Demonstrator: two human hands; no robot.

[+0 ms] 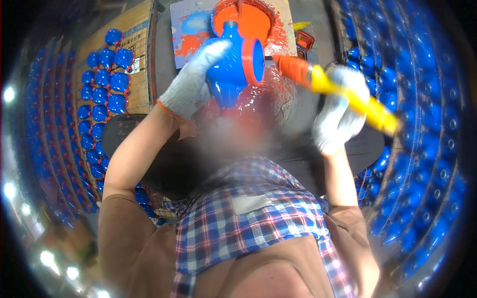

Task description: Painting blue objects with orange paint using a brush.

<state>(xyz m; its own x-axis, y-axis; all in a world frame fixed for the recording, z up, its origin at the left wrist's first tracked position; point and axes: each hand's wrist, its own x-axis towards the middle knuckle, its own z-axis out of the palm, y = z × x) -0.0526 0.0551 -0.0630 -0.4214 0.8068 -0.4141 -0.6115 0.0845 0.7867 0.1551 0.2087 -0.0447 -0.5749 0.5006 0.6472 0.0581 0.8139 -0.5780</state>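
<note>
My left hand (188, 85), in a white knit glove, is closed around a glossy blue metal fitting with a short neck and a round flange, perhaps a valve body (225, 74). Orange-red paint coats the flange's rim, which faces right. In my gloved right hand (343, 111) is a paintbrush with a yellow handle (325, 84), its orange-red bristle end pointing left at the flange, with a small gap between them. Behind the fitting stands a round pan of orange paint (256, 22), partly hidden by it.
Under the pan lies a paint-spattered board (181, 42). Several blue fittings with red rims (102, 77) stand in rows at left, and many more blue fittings (422, 124) are stacked at right. A small red tray (304, 40) sits beside the board. Blur covers the area before my lap.
</note>
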